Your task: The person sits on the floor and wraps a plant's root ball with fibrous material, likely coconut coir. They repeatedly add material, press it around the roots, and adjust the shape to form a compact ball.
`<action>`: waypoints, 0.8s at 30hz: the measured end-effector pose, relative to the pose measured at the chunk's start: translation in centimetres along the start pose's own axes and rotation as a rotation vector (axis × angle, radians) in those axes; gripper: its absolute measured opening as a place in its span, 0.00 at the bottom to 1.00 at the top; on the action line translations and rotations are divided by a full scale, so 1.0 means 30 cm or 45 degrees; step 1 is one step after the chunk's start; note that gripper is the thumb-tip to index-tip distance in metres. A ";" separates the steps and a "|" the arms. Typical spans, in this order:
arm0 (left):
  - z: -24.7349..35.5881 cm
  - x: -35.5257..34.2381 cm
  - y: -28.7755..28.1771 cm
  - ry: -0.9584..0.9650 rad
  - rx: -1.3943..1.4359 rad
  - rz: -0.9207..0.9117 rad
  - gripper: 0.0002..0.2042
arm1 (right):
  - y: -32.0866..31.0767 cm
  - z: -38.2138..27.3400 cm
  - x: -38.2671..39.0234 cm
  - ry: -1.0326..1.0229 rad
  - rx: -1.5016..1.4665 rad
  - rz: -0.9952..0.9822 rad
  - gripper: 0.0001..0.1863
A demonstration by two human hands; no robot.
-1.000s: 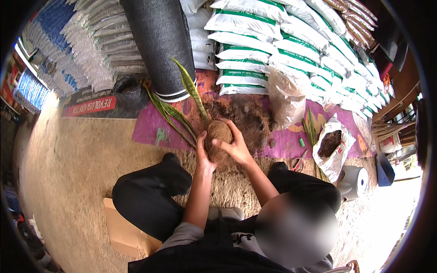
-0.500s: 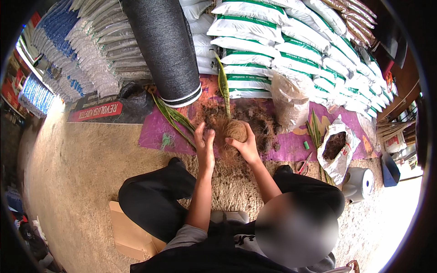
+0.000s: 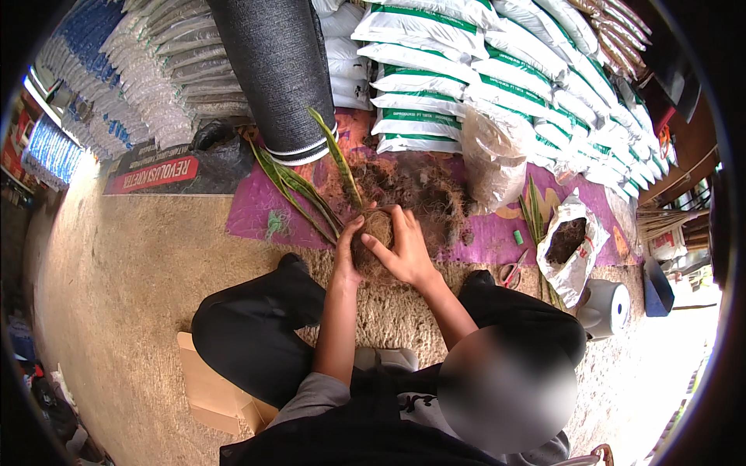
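My left hand and my right hand cup a round ball of brown coconut fibre from both sides, the right thumb lying across its front. An upright striped snake-plant leaf rises just behind the ball, its base hidden at the fingers. More long striped leaves lie to the left. Loose dark fibre and soil spread behind my hands on a purple sheet.
Stacked white-and-green sacks and a black mesh roll line the back. A brown plastic bag, open soil sack, scissors, green spool and grey stool are at right. Cardboard lies beside my left leg.
Half a second ago my left hand had loosened off the ball, fingers apart; it has closed back onto it. The upright leaf has swung to lean leftward again.
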State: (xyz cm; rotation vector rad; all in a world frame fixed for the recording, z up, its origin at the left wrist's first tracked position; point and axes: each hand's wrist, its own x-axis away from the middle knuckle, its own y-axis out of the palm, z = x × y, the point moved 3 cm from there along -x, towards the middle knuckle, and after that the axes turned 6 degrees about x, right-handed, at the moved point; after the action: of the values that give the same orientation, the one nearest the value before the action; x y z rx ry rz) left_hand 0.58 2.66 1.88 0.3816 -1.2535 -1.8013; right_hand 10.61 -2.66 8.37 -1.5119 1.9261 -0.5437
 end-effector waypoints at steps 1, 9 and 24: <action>-0.001 0.004 0.009 -0.009 0.045 -0.007 0.21 | -0.007 -0.008 -0.004 -0.058 0.281 0.044 0.31; 0.038 -0.018 -0.027 0.129 0.295 0.085 0.20 | -0.069 0.068 -0.045 -0.157 -0.193 0.494 0.21; 0.103 -0.017 -0.077 0.409 0.295 0.148 0.25 | 0.053 -0.009 0.037 -0.463 0.080 0.281 0.09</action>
State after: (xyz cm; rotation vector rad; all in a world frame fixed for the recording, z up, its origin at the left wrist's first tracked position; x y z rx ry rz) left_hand -2.33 5.14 1.14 0.6852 -1.2293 -1.4336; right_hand 9.14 -3.33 7.27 -1.2397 1.7423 -0.2110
